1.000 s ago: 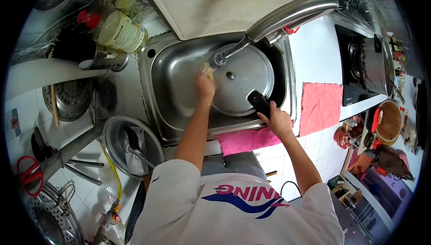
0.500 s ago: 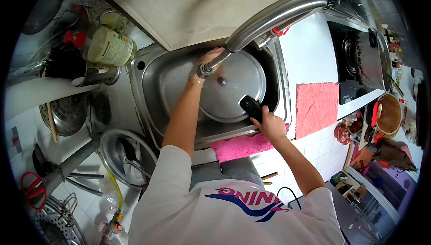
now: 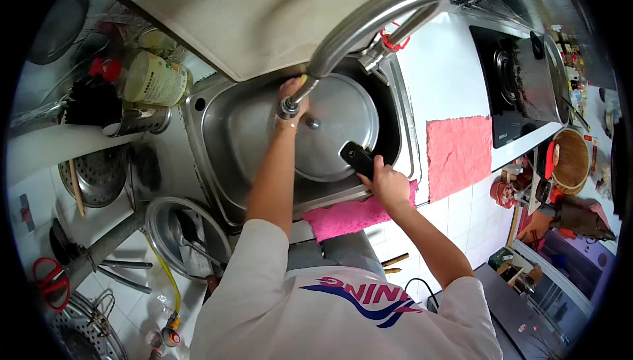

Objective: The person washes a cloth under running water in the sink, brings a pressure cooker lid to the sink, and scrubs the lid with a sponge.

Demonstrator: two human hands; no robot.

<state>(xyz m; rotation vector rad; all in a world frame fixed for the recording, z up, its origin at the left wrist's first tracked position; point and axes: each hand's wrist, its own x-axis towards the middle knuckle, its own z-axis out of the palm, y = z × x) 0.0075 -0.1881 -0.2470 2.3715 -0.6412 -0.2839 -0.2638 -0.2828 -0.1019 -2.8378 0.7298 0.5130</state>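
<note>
A round steel lid (image 3: 339,122) with a small knob lies in the metal sink (image 3: 227,129). My right hand (image 3: 388,185) is wrapped round a black handle (image 3: 359,160) at the lid's lower right edge. Over the lid's left side is my left hand (image 3: 295,99), partly hidden behind the faucet spout (image 3: 289,106). A bit of something yellow shows at its fingertips, too small to make out in full. The curved faucet (image 3: 376,14) arches over the sink from the upper right.
A beige board (image 3: 250,10) stands behind the sink. Pink cloths (image 3: 458,155) lie right of the sink and over its front edge (image 3: 349,215). At the right is a stove with a pot (image 3: 537,80). Left are a labelled jar (image 3: 155,80) and a steel basin (image 3: 158,228).
The view has shifted, so the sink and lid sit further left. My left hand has moved up along the lid's left side, behind the spout. My right hand still grips the black handle.
</note>
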